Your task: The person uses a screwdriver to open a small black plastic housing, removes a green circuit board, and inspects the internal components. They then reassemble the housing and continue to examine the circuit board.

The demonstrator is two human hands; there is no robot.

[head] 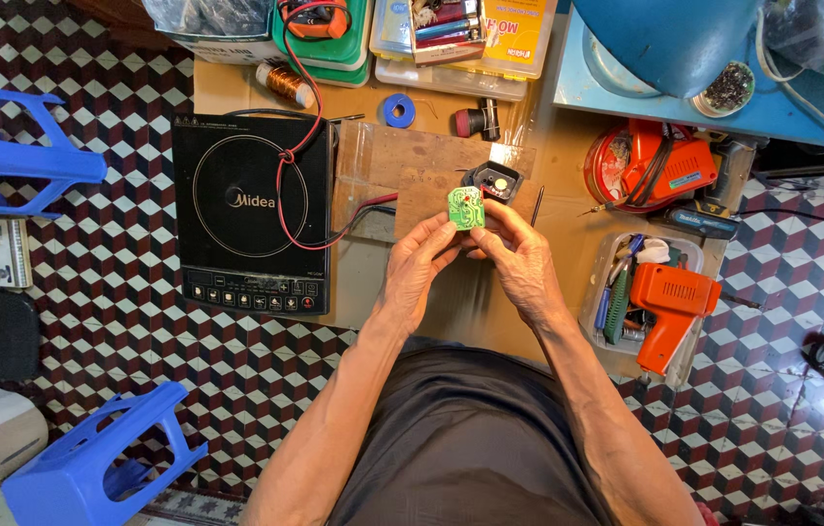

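Note:
A small green circuit board (466, 207) is pinched between the fingertips of my left hand (419, 261) and my right hand (519, 258), held up over a low wooden work board (421, 166). Just behind it lies a small black housing with a round pale part (493, 181). Red and black wires (339, 229) run from the left toward my hands.
A black induction cooker (251, 214) lies left of my hands. An orange glue-gun-shaped tool (670, 307) sits in a clear tray at right, with a thin screwdriver (536, 206) nearby. Plastic boxes of parts line the top. Blue plastic stools (90, 468) stand on the patterned floor.

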